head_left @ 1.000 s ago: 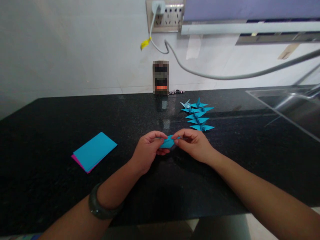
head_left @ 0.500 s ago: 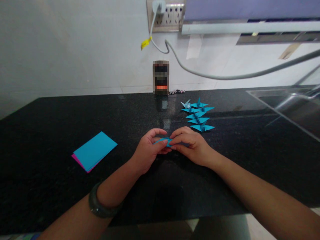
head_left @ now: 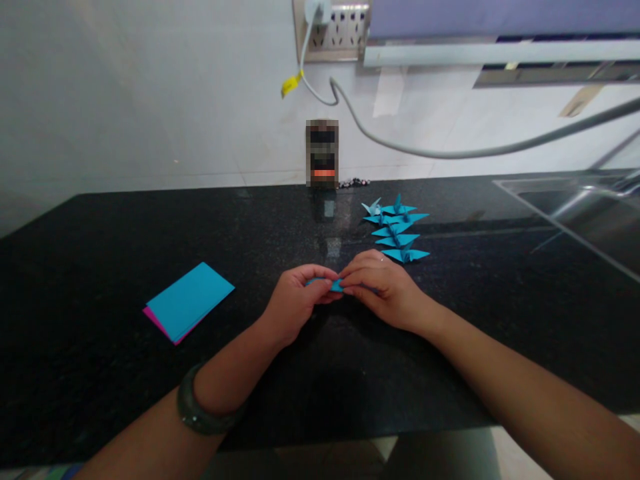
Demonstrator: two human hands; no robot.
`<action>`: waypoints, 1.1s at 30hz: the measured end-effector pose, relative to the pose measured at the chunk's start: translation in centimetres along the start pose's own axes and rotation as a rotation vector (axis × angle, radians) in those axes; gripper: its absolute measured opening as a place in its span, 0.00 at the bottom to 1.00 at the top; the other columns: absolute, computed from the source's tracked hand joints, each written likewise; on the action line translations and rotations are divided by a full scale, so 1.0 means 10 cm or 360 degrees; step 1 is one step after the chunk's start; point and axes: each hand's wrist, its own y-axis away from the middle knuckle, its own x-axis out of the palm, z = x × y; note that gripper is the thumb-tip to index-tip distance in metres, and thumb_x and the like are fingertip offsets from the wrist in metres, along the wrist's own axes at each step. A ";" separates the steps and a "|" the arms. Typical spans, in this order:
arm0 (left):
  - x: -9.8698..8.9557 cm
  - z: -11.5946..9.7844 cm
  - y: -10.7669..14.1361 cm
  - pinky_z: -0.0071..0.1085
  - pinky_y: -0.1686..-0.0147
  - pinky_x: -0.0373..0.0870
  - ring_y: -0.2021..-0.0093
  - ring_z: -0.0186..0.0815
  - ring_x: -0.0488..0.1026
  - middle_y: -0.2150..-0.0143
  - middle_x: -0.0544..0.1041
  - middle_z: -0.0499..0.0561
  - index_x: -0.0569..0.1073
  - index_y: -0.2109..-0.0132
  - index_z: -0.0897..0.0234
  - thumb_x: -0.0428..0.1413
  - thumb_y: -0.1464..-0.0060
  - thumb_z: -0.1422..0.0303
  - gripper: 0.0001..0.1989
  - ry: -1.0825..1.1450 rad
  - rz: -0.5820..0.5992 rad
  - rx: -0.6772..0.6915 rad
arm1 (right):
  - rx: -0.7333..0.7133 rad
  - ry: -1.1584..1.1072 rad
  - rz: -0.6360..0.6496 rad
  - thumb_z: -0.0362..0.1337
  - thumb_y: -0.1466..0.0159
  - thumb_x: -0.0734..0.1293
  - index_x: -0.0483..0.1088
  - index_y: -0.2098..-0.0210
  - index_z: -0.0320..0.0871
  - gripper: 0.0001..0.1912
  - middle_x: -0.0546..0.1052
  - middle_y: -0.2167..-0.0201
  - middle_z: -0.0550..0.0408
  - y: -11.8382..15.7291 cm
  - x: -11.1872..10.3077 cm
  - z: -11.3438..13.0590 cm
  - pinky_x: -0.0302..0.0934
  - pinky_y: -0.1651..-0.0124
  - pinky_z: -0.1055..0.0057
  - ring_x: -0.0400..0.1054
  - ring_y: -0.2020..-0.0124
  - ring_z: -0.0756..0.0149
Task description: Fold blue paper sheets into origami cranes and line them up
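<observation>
Between both hands is a small folded piece of blue paper (head_left: pixel 336 285), held just above the dark countertop. My left hand (head_left: pixel 299 297) pinches its left part between thumb and fingers. At its right end, the fingertips of my right hand (head_left: pixel 387 287) close on the paper. Much of the paper is hidden by the fingers, so its exact folds cannot be made out. Several blue origami cranes (head_left: pixel 395 233) stand grouped just beyond my right hand, with a paler crane (head_left: pixel 373 208) at their back left.
A stack of blue paper sheets (head_left: pixel 193 300), with pink paper below, lies on the black countertop (head_left: pixel 100 267) at left. A blurred-out upright object (head_left: pixel 323 153) leans by the wall. A grey cable (head_left: pixel 440 155) hangs from the socket (head_left: pixel 345 30); a sink (head_left: pixel 575 207) is at right.
My left index finger has come down closer to the paper, and less of the blue paper shows between the hands. The cranes and the sheet stack have stayed put.
</observation>
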 end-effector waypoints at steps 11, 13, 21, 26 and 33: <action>-0.03 0.01 0.01 0.25 0.64 0.70 0.69 0.30 0.76 0.70 0.80 0.49 0.74 0.64 0.67 0.63 0.62 0.74 0.13 -0.0025 0.0097 0.0028 | 0.0018 -0.0038 -0.0036 0.29 0.38 0.62 0.70 0.65 0.42 0.06 0.77 0.66 0.52 -0.01 -0.03 -0.01 0.60 0.56 0.64 0.69 0.62 0.66; -0.03 0.01 0.00 0.25 0.64 0.70 0.69 0.30 0.76 0.70 0.80 0.49 0.74 0.65 0.67 0.63 0.61 0.74 0.12 0.0006 0.0101 0.0014 | 0.0043 -0.0052 -0.0045 0.29 0.38 0.61 0.70 0.66 0.42 0.06 0.77 0.66 0.52 -0.01 -0.03 0.00 0.61 0.56 0.64 0.69 0.63 0.66; -0.03 0.02 0.00 0.25 0.65 0.71 0.70 0.30 0.76 0.70 0.80 0.49 0.74 0.64 0.67 0.62 0.60 0.73 0.11 0.0069 0.0114 -0.0039 | 0.0077 -0.0049 -0.0023 0.29 0.38 0.61 0.69 0.66 0.41 0.06 0.77 0.67 0.51 -0.02 -0.03 0.01 0.61 0.57 0.64 0.68 0.63 0.65; -0.04 0.03 0.00 0.26 0.63 0.70 0.69 0.30 0.76 0.70 0.80 0.49 0.73 0.64 0.67 0.63 0.60 0.73 0.13 0.0066 0.0120 -0.0044 | 0.0079 -0.0011 -0.0028 0.29 0.38 0.60 0.69 0.66 0.41 0.06 0.77 0.68 0.51 -0.01 -0.02 0.02 0.61 0.58 0.65 0.68 0.64 0.65; -0.03 0.01 0.01 0.26 0.67 0.70 0.70 0.32 0.76 0.72 0.79 0.49 0.73 0.65 0.66 0.64 0.62 0.73 0.13 0.0001 0.0132 -0.0045 | 0.0133 0.0046 -0.0029 0.30 0.37 0.59 0.68 0.67 0.41 0.07 0.75 0.69 0.50 -0.01 -0.01 0.04 0.61 0.60 0.65 0.67 0.65 0.64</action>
